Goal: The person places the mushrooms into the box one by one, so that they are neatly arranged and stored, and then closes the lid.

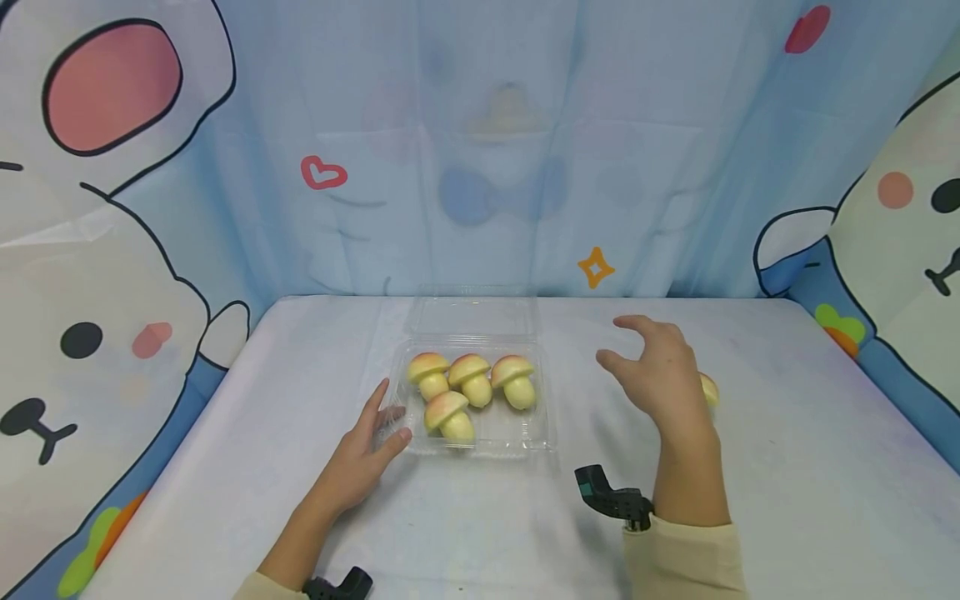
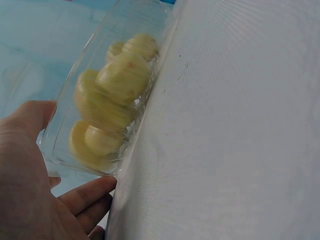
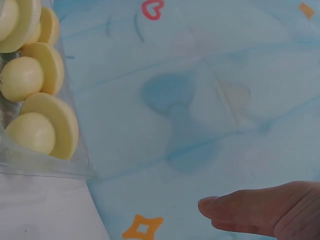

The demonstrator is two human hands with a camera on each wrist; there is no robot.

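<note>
A clear plastic clamshell box (image 1: 536, 435) lies open on the white table, its lid (image 1: 474, 317) flat behind it. Several yellow mushroom-shaped buns (image 1: 471, 377) with pink-tinged caps sit inside. My left hand (image 1: 372, 442) rests on the table with straight fingers touching the box's left front corner (image 2: 52, 160); the buns (image 2: 120, 82) show through the wall. My right hand (image 1: 660, 371) hovers to the right of the box, fingers loosely spread and holding nothing. Another bun (image 1: 709, 389) peeks out behind that hand. In the right wrist view the buns (image 3: 47, 120) fill the left edge and a fingertip (image 3: 225, 212) shows.
A light blue cartoon curtain (image 1: 480, 150) encloses the table on three sides. The white tablecloth (image 1: 795, 467) spreads to the right and in front of the box. Black wrist-camera mounts (image 1: 611, 498) sit at my sleeves.
</note>
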